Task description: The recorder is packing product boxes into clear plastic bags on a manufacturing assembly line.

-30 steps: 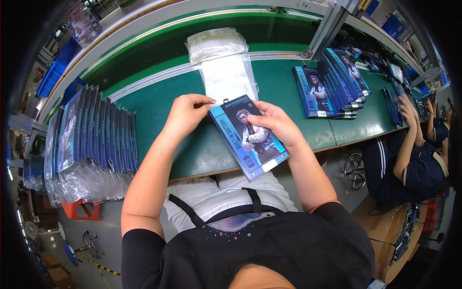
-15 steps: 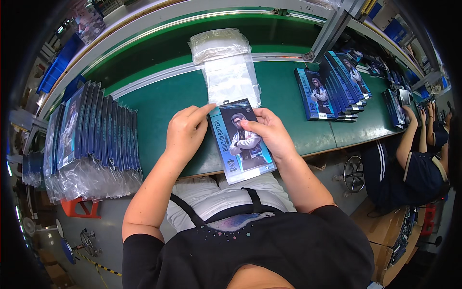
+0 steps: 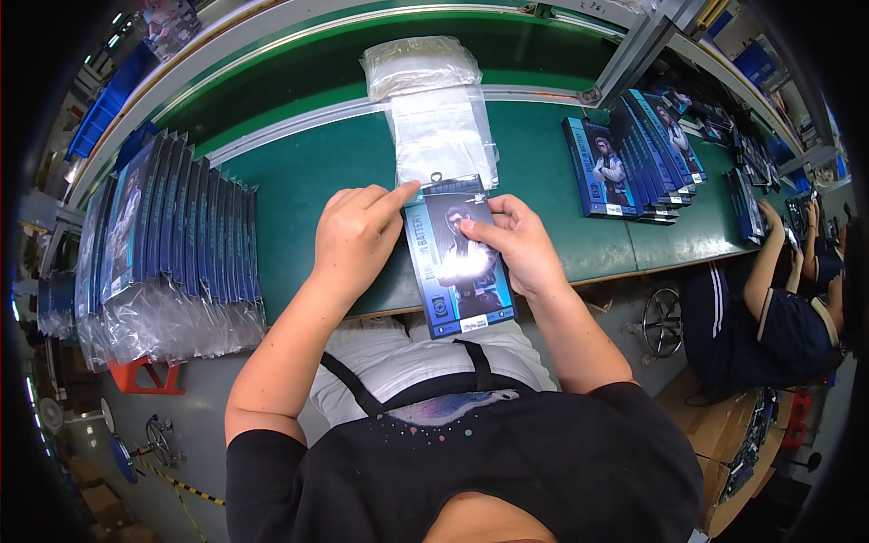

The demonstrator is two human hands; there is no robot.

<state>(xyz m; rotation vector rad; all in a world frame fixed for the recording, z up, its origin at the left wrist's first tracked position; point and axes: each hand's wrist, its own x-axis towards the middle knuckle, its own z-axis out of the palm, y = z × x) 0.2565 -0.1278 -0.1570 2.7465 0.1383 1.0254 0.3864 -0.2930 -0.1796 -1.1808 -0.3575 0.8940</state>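
A flat dark-blue retail box [image 3: 453,262], printed with a figure in a light jacket, hangs tilted over the table's near edge. Glare covers part of its face. My right hand [image 3: 523,249] grips its right side, thumb on the front, other fingers mostly behind. At the upper left corner, my left hand [image 3: 360,231] has its index fingertip against the box and its other fingers curled; its thumb is hidden. A small hang loop [image 3: 437,178] sticks up from the top edge. Just beyond lies a stack of clear plastic bags [image 3: 441,136].
Several bagged boxes [image 3: 172,217] stand in a row at left, above a red stool [image 3: 145,376]. More boxes [image 3: 625,163] lean together on the green table [image 3: 308,172] at right. Past them a co-worker's arm [image 3: 769,244] reaches over the table. A metal rail [image 3: 326,116] runs behind.
The box has tipped slightly and moved a little up and right, and glare now falls on its middle. Both hands keep about the same places on it. The view has shifted slightly.
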